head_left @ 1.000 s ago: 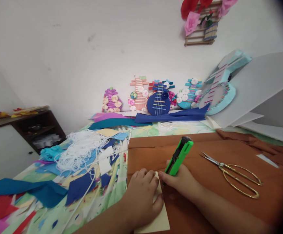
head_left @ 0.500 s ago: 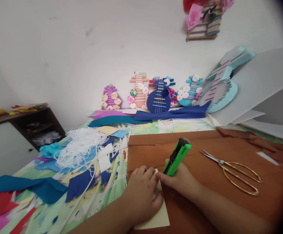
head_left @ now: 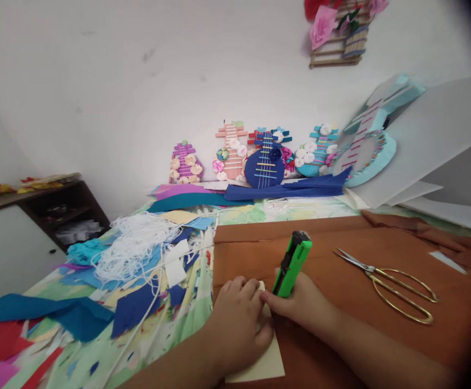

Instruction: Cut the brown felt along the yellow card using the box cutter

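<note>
Green cutter [head_left: 292, 266] stood over the brown sheet [head_left: 332, 275], toward its left edge; long axis steep, top leaning right, lower end down by the cream card [head_left: 265, 364]. Right hand [head_left: 300, 302]: fingers clamped round cutter. Left hand [head_left: 239, 319]: fingers close together, pressed on card. Scissors [head_left: 385, 281] lay right, tips toward sheet's far left corner.

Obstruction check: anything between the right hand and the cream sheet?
Nothing visible between the right hand and the cream sheet's upper right edge. The left hand covers much of the sheet; the green cutter's lower end is hidden.
</note>
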The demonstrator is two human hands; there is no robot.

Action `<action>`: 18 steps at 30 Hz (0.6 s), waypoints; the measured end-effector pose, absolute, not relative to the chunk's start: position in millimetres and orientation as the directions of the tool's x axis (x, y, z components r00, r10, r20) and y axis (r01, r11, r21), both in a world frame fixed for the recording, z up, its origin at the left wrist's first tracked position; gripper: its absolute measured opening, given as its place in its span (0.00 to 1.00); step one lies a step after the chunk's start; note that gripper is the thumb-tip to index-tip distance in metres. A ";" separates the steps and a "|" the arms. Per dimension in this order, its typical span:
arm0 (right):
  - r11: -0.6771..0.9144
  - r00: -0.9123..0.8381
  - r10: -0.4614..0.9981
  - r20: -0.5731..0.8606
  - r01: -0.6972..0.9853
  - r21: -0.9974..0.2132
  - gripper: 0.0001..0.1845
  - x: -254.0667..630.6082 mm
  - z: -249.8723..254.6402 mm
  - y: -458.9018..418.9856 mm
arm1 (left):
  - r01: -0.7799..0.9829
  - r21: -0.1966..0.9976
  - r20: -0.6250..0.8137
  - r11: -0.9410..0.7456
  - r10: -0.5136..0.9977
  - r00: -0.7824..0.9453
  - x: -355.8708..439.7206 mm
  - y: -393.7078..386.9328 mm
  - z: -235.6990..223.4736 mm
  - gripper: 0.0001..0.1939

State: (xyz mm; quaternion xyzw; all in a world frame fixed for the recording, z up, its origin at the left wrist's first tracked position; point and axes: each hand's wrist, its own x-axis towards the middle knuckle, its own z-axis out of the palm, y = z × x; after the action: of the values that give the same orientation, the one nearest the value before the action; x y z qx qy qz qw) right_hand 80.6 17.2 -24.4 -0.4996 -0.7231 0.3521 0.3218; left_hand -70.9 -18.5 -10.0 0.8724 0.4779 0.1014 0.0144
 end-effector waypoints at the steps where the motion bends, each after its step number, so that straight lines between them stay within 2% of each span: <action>1: 0.253 -0.291 0.950 0.114 0.503 -0.826 0.15 80.1 -23.8 17.1 | 0.832 0.120 0.163 -0.542 0.837 0.522 -70.9 -18.2 -10.3 0.11; 7: 0.192 -0.307 0.950 0.053 0.442 -0.876 0.16 81.1 -21.0 17.3 | 0.824 0.116 0.165 -0.555 0.829 0.535 -70.5 -17.2 -10.1 0.10; 10: 0.203 -0.316 0.946 0.070 0.409 -0.889 0.15 82.8 -20.6 18.1 | 0.821 0.112 0.175 -0.560 0.824 0.538 -70.1 -18.1 -9.1 0.14; 18: 0.290 -0.360 0.928 0.096 0.534 -0.794 0.17 80.5 -16.8 14.4 | 0.834 0.112 0.163 -0.540 0.838 0.521 -69.8 -17.7 -8.8 0.07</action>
State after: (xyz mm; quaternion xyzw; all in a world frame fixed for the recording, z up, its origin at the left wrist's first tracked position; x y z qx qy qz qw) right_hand 80.5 14.4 -16.8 -0.4873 -0.7500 0.3428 0.2871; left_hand -69.8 -17.7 -8.8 0.8719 0.4796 0.0988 0.0098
